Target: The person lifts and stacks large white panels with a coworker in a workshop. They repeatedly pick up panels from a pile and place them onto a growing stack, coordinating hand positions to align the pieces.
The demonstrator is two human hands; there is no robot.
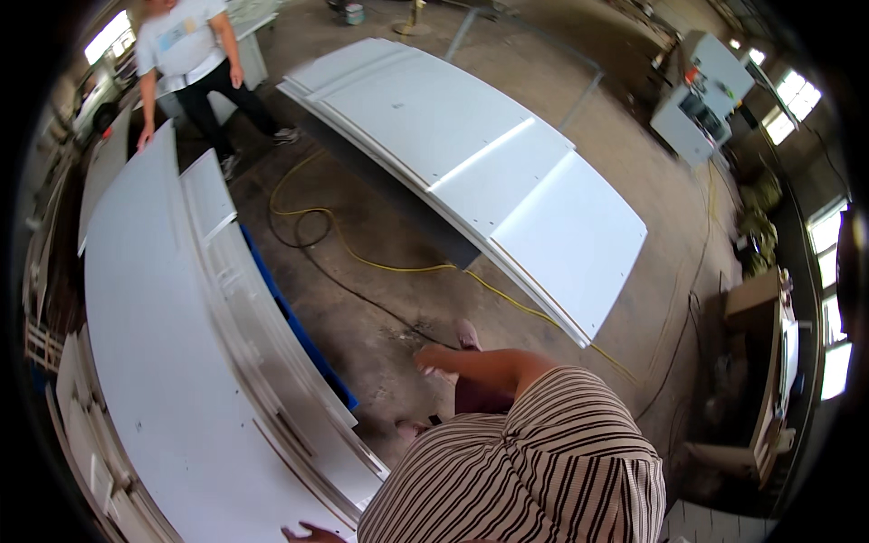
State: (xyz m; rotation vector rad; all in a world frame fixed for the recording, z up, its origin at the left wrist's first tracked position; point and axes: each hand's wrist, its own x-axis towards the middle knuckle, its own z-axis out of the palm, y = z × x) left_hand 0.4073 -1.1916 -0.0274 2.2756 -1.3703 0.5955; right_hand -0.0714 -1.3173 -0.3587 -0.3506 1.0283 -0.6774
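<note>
A long white panel point(172, 299) lies on top of a stack of similar boards at my left. My left hand point(314, 534) shows at the lower edge with its fingers spread, resting at the near end of this panel; part of it is cut off. My right hand point(434, 359) hangs in front of my body above the floor, touching no panel. Its fingers are blurred, and whether they hold anything is not clear. At the panel's far end, a co-worker's hand point(145, 136) touches the edge.
A second stack of white panels point(471, 154) stands ahead. A yellow hose point(398, 266) and a dark cable point(362, 303) run across the concrete floor between the stacks. A co-worker point(195, 63) stands at the far left. A grey machine point(697, 109) and a wooden cabinet point(756, 380) are to the right.
</note>
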